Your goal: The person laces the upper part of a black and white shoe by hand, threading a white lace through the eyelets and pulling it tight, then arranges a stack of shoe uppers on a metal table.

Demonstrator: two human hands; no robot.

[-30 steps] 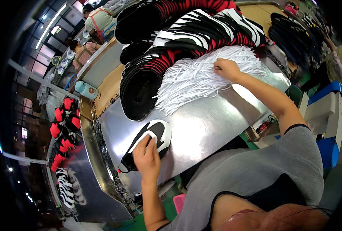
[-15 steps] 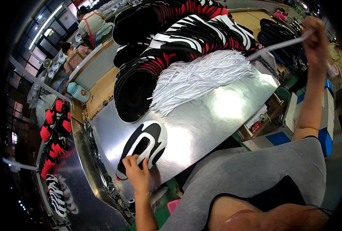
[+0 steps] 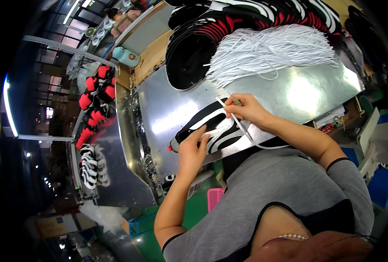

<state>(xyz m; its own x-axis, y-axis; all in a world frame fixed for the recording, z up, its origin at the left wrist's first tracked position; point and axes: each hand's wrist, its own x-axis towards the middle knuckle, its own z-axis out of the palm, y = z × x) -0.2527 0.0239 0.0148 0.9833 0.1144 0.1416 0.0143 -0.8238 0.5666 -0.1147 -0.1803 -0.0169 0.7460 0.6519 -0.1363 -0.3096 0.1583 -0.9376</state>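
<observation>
A black and white shoe upper (image 3: pixel 201 117) lies flat on the shiny metal tabletop (image 3: pixel 167 109), its red-tabbed end to the left. My left hand (image 3: pixel 191 150) is closed on its near edge, thumb and fingers by the white eyelet strip. Over the far right part of the upper, my right hand (image 3: pixel 248 110) pinches a white shoelace (image 3: pixel 251 140), together with a small tool (image 3: pixel 237 102) with a thin metal tip. The lace's short end sticks up past the fingers; its long part loops down toward my lap. The right fingers partly hide the tool.
A thick bundle of white laces (image 3: pixel 272 54) lies beyond my hands, before a long row of stacked uppers (image 3: pixel 189 61). A light blue bottle (image 3: pixel 126 56) stands far left. Red and black shoe parts (image 3: pixel 93 100) rest on the left side table. Another person (image 3: pixel 125 22) sits far back.
My right hand has come down from high on the right to the upper, bringing a lace. The upper has shifted and turned, with my left hand still on it. The view has moved too.
</observation>
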